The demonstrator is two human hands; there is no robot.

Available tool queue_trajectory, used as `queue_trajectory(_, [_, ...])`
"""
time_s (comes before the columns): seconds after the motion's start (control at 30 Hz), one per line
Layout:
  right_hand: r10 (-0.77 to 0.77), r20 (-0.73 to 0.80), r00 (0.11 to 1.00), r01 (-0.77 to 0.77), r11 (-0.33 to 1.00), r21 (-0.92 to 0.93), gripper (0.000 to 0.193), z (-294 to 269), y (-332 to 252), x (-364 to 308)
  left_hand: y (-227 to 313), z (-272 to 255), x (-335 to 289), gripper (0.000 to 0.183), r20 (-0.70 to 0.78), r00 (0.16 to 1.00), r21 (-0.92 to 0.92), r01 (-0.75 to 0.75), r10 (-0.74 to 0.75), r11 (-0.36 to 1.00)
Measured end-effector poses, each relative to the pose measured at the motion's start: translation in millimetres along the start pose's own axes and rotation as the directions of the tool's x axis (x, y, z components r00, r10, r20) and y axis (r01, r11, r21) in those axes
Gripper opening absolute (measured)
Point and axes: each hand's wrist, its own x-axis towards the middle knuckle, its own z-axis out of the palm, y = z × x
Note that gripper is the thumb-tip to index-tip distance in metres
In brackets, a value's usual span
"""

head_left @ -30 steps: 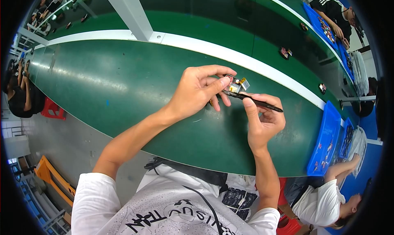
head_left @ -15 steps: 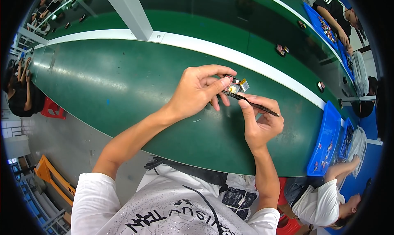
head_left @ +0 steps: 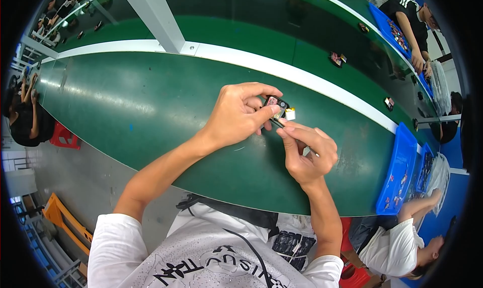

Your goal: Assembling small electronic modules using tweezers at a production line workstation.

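My left hand [head_left: 239, 114] grips a small black electronic housing [head_left: 283, 105] with a reddish circuit board inside, its thumb pressing on the near side. A small white and yellow rectangular piece, perhaps a battery [head_left: 290, 114], hangs out at the right of the housing. My right hand [head_left: 312, 154] is closed around a slim black pen-like tool [head_left: 278, 123]. The tool's front end meets the lower edge of the housing, between both hands. Fingers hide most of the tool's length. Both hands are above the green tabletop [head_left: 201, 86].
Beyond the white rail [head_left: 282, 69] runs a green belt carrying small assemblies [head_left: 336, 59]. A grey post [head_left: 156, 21] rises from the rail. A blue tray [head_left: 397, 172] of small parts sits at the right end, near a co-worker in white [head_left: 390, 247]. Other people work farther off.
My right hand has shifted left and turned, so the tool is now mostly hidden by the fingers. The housing has tilted to show more of its inside. Assemblies on the belt have moved left.
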Motion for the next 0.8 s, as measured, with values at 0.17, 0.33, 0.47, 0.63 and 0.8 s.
queue_trajectory(0.17, [-0.029, 0.008, 1.000, 0.029, 1.000, 0.000, 0.020, 1, 0, 0, 1, -1, 2, 0.023, 0.021, 0.999, -0.030, 0.044, -0.043, 0.999])
queue_trajectory(0.33, [-0.019, 0.016, 1.000, 0.019, 1.000, 0.002, 0.020, 5, 0, -3, -4, -2, 5, 0.014, -0.014, 0.997, -0.091, 0.068, -0.070, 0.993])
queue_trajectory(0.47, [0.022, 0.023, 1.000, -0.023, 0.999, 0.044, 0.020, 6, 5, -3, -3, -1, 9, 0.012, -0.018, 0.993, -0.083, 0.111, -0.113, 0.990])
queue_trajectory(0.63, [0.148, -0.159, 0.976, -0.130, 0.985, 0.115, 0.020, 0, 17, 1, 16, -25, 49, 0.020, -0.051, 0.988, 0.120, 0.154, -0.149, 0.981])
queue_trajectory(0.8, [0.191, -0.159, 0.969, -0.178, 0.980, 0.092, 0.020, 3, 26, -1, -10, -86, 146, 0.023, -0.324, 0.946, 0.336, 0.093, 0.023, 0.937])
